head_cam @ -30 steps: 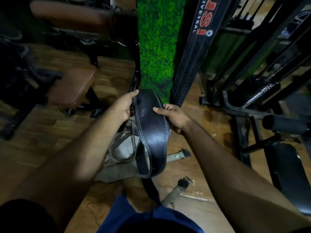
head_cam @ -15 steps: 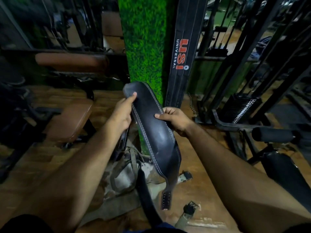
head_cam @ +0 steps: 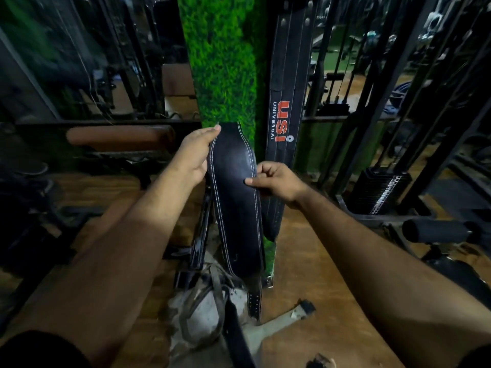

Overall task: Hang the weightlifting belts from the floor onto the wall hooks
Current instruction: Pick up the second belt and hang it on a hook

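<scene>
Holding the black belt [head_cam: 235,197] up in front of the green grass panel [head_cam: 223,62], your left hand [head_cam: 195,152] grips its left edge near the top while your right hand [head_cam: 276,181] pinches its right edge. Its tail hangs above more belts on the floor [head_cam: 318,274].

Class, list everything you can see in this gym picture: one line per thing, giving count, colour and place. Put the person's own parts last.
held belt: one, black with white stitching, centre, held upright
hanging belt: one, black with red USI lettering, against the wall right of the grass panel
grass panel: one, green, centre wall
floor straps: several, grey and black, heaped below the held belt
bench pad: one, brown, left
weight stack: one, black, right
floor: wooden, brown
left hand: holds the held belt's left edge
right hand: pinches its right edge
</scene>
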{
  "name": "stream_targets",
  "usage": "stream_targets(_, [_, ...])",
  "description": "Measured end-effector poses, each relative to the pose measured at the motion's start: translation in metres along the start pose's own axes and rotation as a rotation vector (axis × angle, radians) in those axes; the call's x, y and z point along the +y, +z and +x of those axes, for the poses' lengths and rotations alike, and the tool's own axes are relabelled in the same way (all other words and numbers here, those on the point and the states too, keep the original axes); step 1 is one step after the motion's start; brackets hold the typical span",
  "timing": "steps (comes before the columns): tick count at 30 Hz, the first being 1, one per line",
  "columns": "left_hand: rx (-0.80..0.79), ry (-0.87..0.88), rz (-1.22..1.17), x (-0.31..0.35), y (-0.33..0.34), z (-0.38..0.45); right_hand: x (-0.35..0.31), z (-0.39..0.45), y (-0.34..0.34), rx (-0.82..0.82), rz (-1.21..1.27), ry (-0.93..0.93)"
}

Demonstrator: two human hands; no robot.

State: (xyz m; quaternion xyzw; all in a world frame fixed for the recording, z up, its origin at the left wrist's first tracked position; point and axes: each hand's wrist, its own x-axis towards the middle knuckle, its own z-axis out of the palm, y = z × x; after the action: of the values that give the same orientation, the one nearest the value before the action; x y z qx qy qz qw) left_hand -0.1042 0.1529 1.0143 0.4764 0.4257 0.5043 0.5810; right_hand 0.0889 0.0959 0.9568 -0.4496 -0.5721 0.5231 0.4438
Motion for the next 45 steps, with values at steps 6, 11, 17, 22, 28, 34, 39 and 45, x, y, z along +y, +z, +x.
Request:
stream_targets(6, [-0.019, 0.068, 0.141, 0.003, 0.011, 0.009, -0.031, 0.004, -0.001, 0.079, 0.260, 0.029])
stream_targets(11, [-0.149, 0.107, 0.249, -0.016, 0.020, -0.018, -0.070, 0.028, -0.018, 0.334, 0.372, 0.027])
stream_targets(17, [-0.170, -0.085, 0.184, -0.002, 0.023, -0.015, -0.066, 0.032, -0.024, 0.262, 0.195, -0.049])
stream_targets(22, [-0.086, 0.027, -0.018, 0.045, 0.049, 0.016, -0.051, 0.028, -0.025, 0.008, -0.004, -0.039])
stream_targets(28, [-0.095, 0.240, 0.168, 0.042, 0.063, 0.015, -0.041, 0.027, -0.034, 0.018, -0.125, -0.052])
stream_targets(34, [-0.065, 0.348, 0.186, 0.033, 0.073, 0.012, -0.076, 0.036, -0.040, 0.262, 0.106, -0.230])
stream_targets(39, [-0.165, 0.375, 0.308, 0.038, 0.080, 0.008, -0.109, 0.048, -0.046, 0.401, -0.183, -0.403])
stream_targets(45, [-0.191, 0.394, 0.281, 0.053, 0.076, 0.011, -0.134, 0.050, -0.050, 0.345, -0.317, -0.438])
